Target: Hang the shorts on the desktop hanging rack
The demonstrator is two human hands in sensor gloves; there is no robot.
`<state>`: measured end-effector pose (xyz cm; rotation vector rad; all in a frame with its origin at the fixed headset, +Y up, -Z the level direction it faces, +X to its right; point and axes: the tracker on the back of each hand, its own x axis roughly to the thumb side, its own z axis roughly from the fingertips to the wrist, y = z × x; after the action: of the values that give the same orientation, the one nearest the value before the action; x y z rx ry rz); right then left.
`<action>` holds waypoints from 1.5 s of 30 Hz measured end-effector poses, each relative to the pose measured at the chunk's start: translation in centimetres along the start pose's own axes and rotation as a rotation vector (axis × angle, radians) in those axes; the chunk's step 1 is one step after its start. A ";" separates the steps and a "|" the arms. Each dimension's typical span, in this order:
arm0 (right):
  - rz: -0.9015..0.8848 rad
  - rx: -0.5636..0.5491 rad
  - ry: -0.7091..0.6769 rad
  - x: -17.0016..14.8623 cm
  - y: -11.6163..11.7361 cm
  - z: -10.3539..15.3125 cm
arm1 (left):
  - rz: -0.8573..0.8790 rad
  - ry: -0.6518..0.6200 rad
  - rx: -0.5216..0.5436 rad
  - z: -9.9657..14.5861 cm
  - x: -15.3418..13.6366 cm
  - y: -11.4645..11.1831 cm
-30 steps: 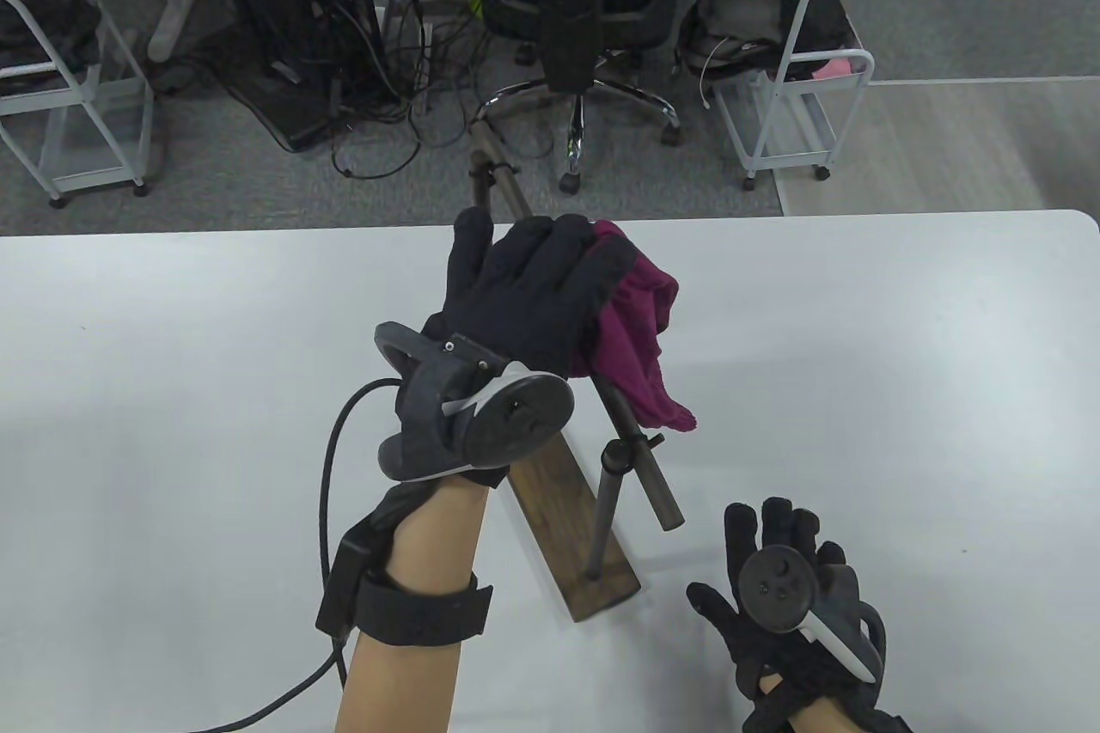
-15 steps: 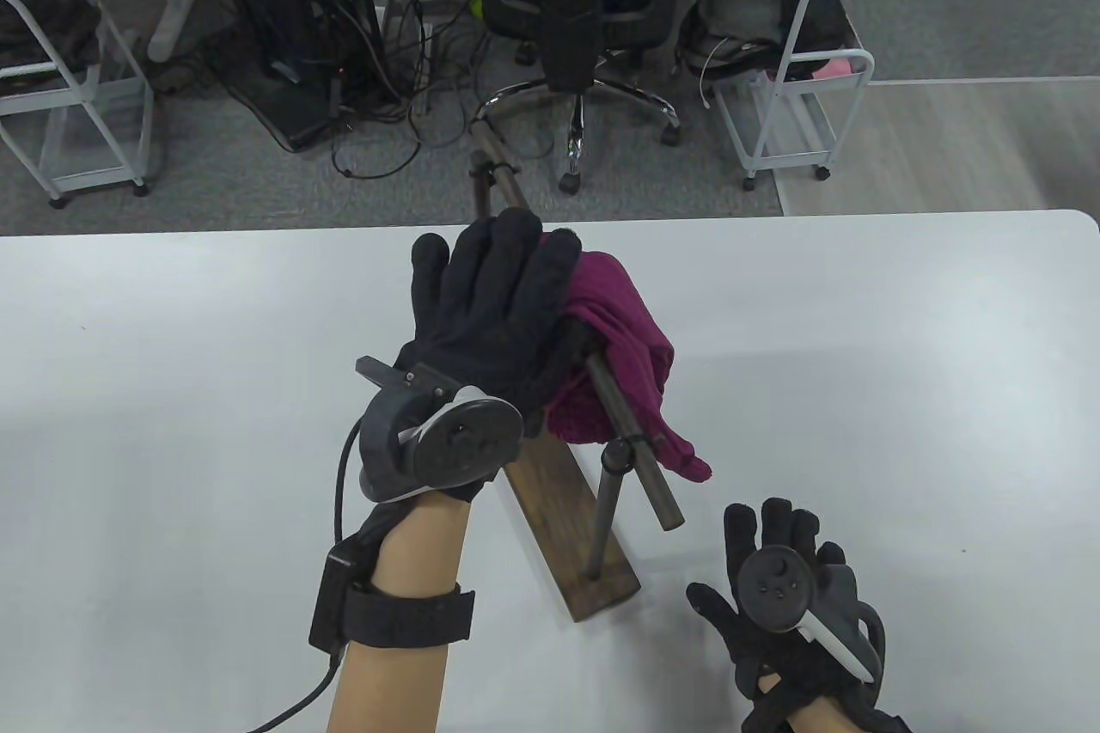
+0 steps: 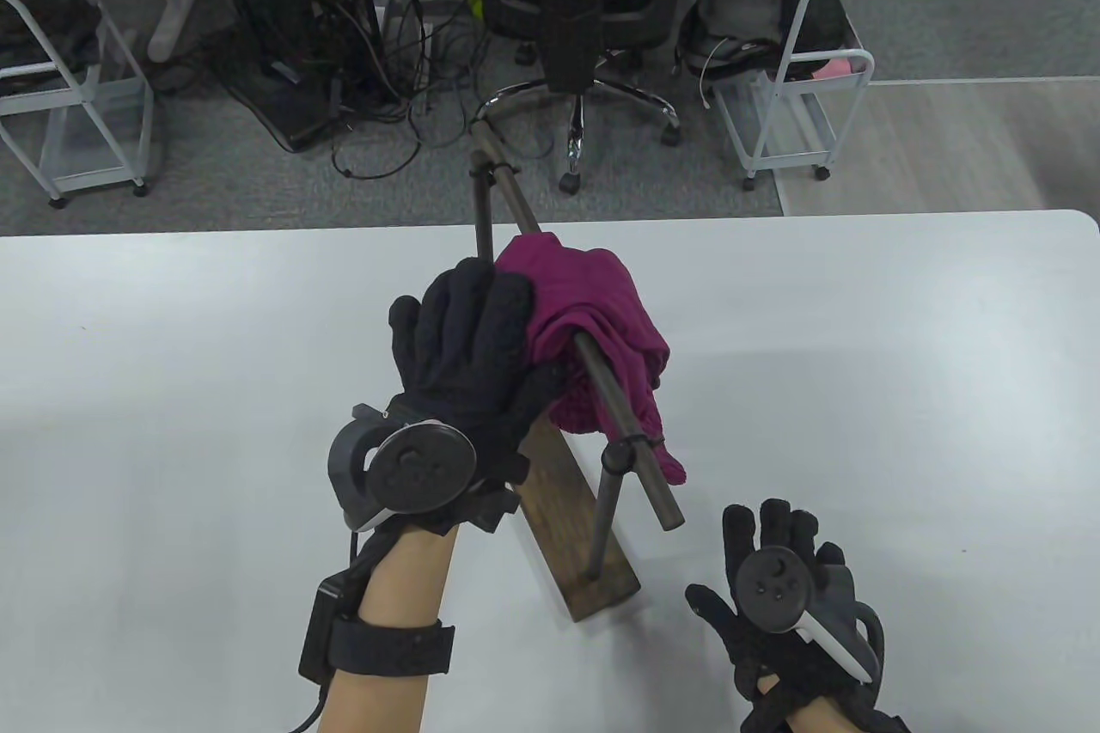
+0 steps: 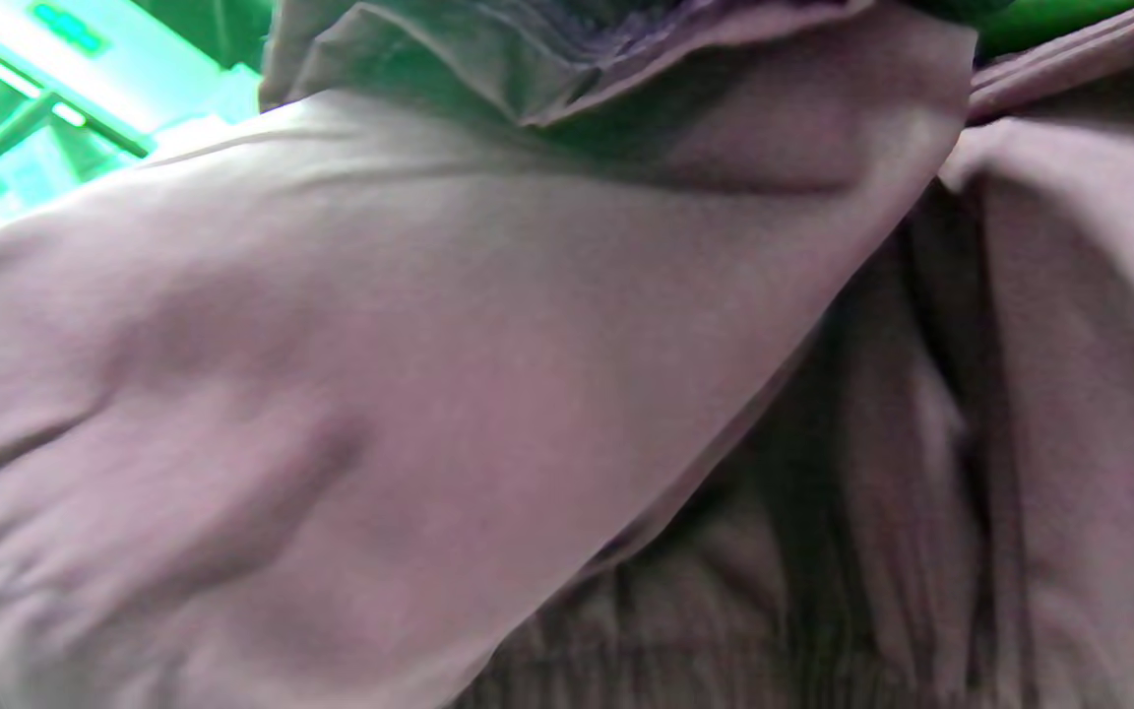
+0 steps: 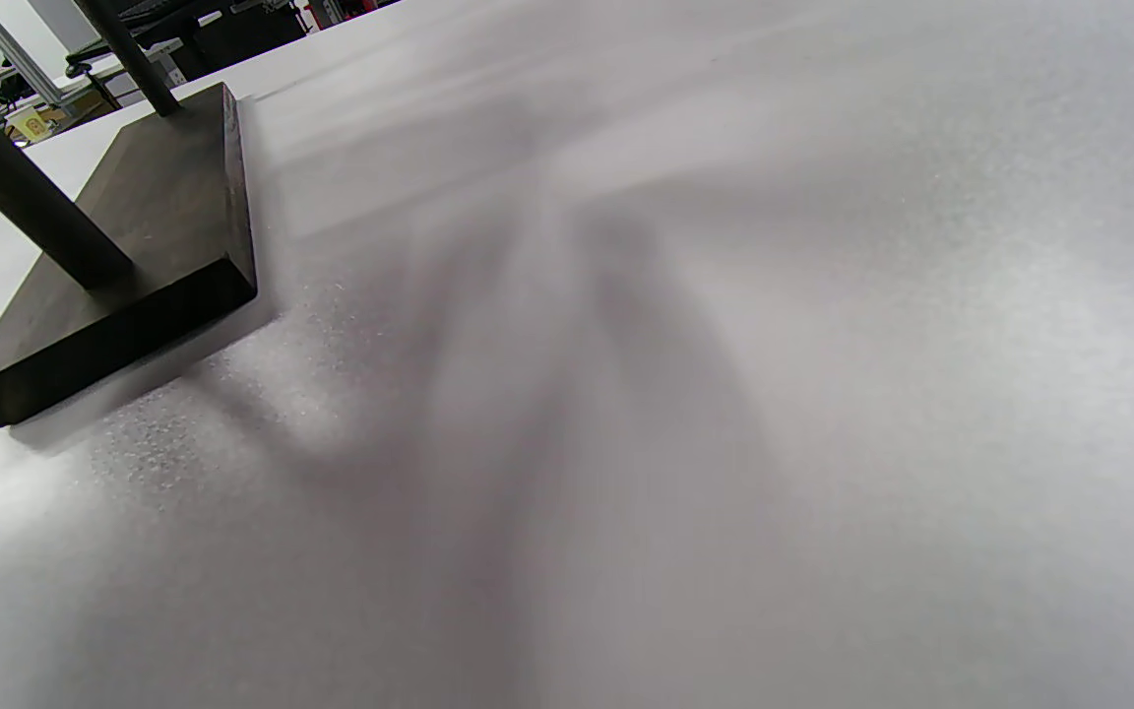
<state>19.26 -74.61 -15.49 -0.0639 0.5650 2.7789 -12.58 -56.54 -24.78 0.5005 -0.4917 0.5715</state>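
Observation:
The magenta shorts [image 3: 601,295] lie bunched over the dark rod [image 3: 640,467] of the desktop rack, with cloth hanging on both sides of it. My left hand [image 3: 494,329] holds the cloth on the rod's left side, fingers over the fabric. The left wrist view shows only shorts fabric [image 4: 429,394] close up. The rack stands on a dark wooden base [image 3: 571,540] with a near upright [image 3: 606,514]. My right hand [image 3: 778,535] rests flat and empty on the white table [image 3: 902,389], right of the rack's near end. The base [image 5: 144,256] and upright [image 5: 26,197] show in the right wrist view.
The rack runs diagonally from the table's far edge toward me. Beyond the table stand an office chair [image 3: 584,3], cables and white metal carts [image 3: 799,88]. My left hand's cable [image 3: 305,716] trails off the near edge.
My left hand has moved down and toward me on the rod's left side, drawing the shorts across the rod. The shorts now hang on both sides. My right hand has not moved.

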 end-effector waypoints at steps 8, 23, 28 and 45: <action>0.008 0.009 0.004 0.1 0.2 -0.1 | -0.004 0.058 -0.071 2.2 -0.6 -0.6; 0.016 0.003 0.009 0.2 0.3 -0.1 | -0.070 0.171 -0.228 7.3 -2.9 -0.9; 0.012 0.000 0.013 0.1 0.2 -0.1 | -0.079 0.198 -0.261 8.8 -3.7 -1.0; 0.014 -0.007 0.020 0.1 0.2 -0.1 | -0.063 0.281 -0.422 13.9 -6.0 -2.7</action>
<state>19.10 -74.82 -15.49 -0.0897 0.5626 2.7964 -19.42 -68.67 -18.30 0.0309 -0.3136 0.4525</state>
